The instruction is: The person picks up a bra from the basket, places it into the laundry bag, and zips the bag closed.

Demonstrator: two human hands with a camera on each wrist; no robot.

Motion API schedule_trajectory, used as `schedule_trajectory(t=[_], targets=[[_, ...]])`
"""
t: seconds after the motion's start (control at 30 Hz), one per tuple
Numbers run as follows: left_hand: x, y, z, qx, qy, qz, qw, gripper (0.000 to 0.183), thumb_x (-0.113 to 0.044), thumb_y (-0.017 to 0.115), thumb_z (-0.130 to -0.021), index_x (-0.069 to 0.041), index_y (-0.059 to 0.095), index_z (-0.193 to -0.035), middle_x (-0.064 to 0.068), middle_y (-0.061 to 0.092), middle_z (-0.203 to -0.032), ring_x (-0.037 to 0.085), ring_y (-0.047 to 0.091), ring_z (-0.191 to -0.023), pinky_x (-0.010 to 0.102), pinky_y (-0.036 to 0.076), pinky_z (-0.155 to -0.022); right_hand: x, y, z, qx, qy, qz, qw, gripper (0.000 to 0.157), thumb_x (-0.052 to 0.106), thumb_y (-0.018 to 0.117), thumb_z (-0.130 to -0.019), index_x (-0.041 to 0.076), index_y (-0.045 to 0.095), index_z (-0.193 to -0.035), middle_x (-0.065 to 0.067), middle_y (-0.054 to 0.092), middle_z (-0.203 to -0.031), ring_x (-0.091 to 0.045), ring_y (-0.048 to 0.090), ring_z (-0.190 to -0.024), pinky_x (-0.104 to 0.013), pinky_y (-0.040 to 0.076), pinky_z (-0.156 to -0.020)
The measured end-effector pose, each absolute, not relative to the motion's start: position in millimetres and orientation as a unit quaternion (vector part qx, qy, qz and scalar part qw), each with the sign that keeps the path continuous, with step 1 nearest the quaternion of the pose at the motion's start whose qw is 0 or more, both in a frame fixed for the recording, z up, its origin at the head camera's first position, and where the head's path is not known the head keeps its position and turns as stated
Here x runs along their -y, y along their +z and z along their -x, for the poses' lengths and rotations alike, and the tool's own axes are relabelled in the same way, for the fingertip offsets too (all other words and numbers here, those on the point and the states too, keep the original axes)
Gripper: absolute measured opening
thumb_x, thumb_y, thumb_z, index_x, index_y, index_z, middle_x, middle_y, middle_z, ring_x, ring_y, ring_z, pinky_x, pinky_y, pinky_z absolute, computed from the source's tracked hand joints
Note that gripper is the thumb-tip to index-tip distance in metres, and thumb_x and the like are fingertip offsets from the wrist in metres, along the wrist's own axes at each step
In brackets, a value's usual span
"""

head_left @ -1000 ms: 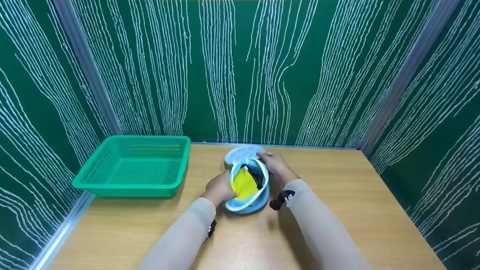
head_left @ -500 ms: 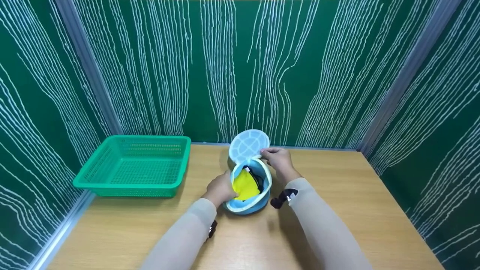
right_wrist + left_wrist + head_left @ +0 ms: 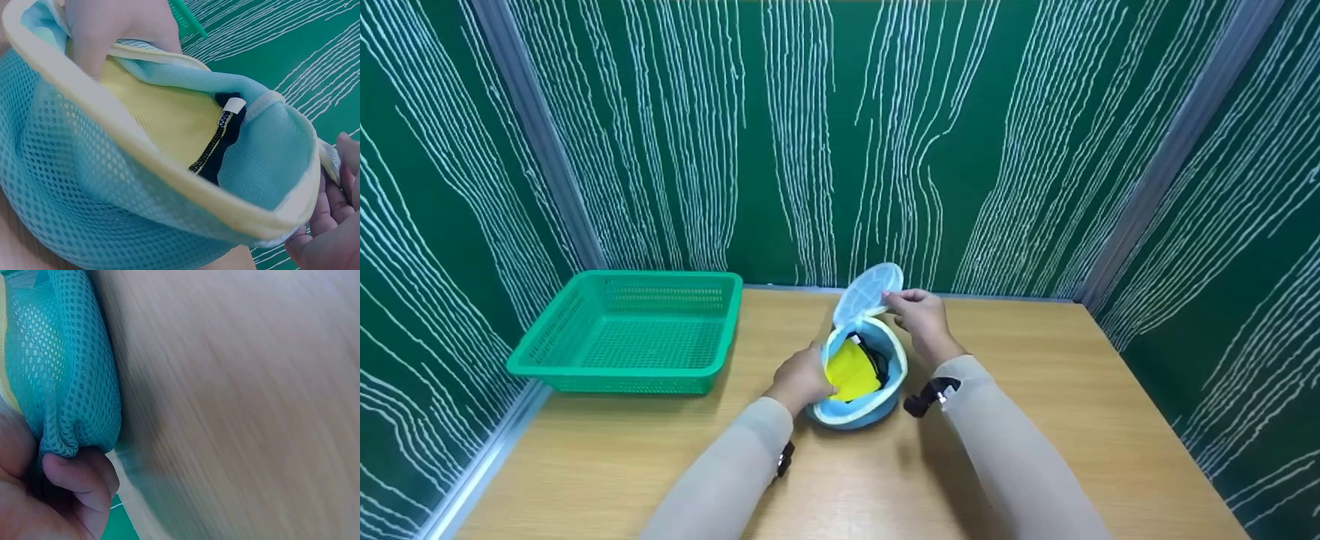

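A light blue mesh laundry bag [image 3: 851, 417] with a pale yellow rim stands on the table, its mouth open toward me. Inside lies a yellow fabric piece [image 3: 851, 373] with a black edge [image 3: 222, 140] and a small white tag [image 3: 234, 105]. My left hand [image 3: 801, 376] grips the bag's left side, thumb inside the mouth. In the left wrist view those fingers pinch a fold of the mesh wall [image 3: 90, 371]. With thumb and fingers my right hand [image 3: 922, 321] pinches the edge of the round lid [image 3: 864, 296], which stands tilted up behind the mouth.
A green perforated basket [image 3: 619, 372] sits to the left at the back of the wooden table [image 3: 1035, 390]. Green panels [image 3: 885, 150] with white wavy lines rise along the back and both sides. Both wrists carry small black devices [image 3: 928, 396].
The lid has been raised from lying back and now stands turned more edge-on. My right hand has shifted slightly right and up with it. The left hand keeps its hold on the bag.
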State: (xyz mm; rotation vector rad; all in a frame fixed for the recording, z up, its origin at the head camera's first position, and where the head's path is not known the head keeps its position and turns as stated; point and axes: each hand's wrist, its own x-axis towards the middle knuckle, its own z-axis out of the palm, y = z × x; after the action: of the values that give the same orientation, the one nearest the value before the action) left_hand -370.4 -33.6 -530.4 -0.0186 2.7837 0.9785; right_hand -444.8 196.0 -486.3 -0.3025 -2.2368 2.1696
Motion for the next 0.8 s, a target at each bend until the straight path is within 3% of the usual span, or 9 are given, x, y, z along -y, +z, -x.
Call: schedule_trajectory(t=[0.2, 0.27, 0.47, 0.67, 0.8], targets=[[33.9, -531.4, 371.1, -0.938, 0.329, 0.013, 0.103, 0.104, -0.016, 0.094, -0.095, -0.008, 0.032, -0.178, 0.016, 0.053, -0.174, 0.034, 0.057, -0.146, 0.052, 0.044, -0.134, -199.9, -485.2, 446.8, 0.707, 0.7, 0.096, -0.028, 0.054, 0.022, 0.076, -0.111, 0.006, 0.055, -0.159, -0.018, 0.07, -0.151, -0.03, 0.071, -0.137, -0.043, 0.057, -0.122], [33.8, -532.2, 371.7, -0.939, 0.329, 0.016, 0.104, 0.104, -0.016, 0.094, -0.095, -0.009, 0.033, -0.178, 0.016, 0.053, -0.173, 0.034, 0.057, -0.146, 0.052, 0.044, -0.134, -201.8, -484.8, 446.3, 0.705, 0.7, 0.099, -0.046, 0.059, 0.026, 0.073, -0.113, 0.006, 0.053, -0.165, -0.019, 0.067, -0.157, -0.031, 0.069, -0.143, -0.045, 0.053, -0.126], [34.4, -534.6, 373.3, -0.933, 0.341, 0.019, 0.11, 0.105, -0.015, 0.093, -0.095, -0.01, 0.031, -0.179, 0.014, 0.052, -0.174, 0.033, 0.057, -0.145, 0.052, 0.044, -0.134, -203.2, -483.3, 444.8, 0.708, 0.694, 0.118, -0.057, 0.055, 0.035, 0.073, -0.113, 0.005, 0.062, -0.158, -0.018, 0.071, -0.149, -0.029, 0.072, -0.136, -0.045, 0.054, -0.126], [37.8, -538.4, 375.8, -0.935, 0.341, -0.003, 0.096, 0.102, -0.017, 0.095, -0.092, -0.01, 0.037, -0.176, 0.014, 0.06, -0.167, 0.033, 0.06, -0.141, 0.053, 0.047, -0.13, -202.4, -484.0, 444.5, 0.7, 0.701, 0.125, -0.056, 0.047, 0.028, 0.069, -0.115, 0.005, 0.064, -0.155, -0.017, 0.072, -0.144, -0.029, 0.072, -0.131, -0.046, 0.056, -0.123], [42.0, -537.7, 378.0, -0.936, 0.339, -0.022, 0.088, 0.101, -0.018, 0.098, -0.088, -0.008, 0.043, -0.172, 0.013, 0.065, -0.159, 0.033, 0.063, -0.138, 0.053, 0.05, -0.125, -203.7, -482.1, 443.2, 0.699, 0.702, 0.125, -0.062, 0.045, 0.026, 0.065, -0.116, 0.007, 0.062, -0.157, -0.017, 0.071, -0.146, -0.028, 0.073, -0.129, -0.038, 0.062, -0.114]])
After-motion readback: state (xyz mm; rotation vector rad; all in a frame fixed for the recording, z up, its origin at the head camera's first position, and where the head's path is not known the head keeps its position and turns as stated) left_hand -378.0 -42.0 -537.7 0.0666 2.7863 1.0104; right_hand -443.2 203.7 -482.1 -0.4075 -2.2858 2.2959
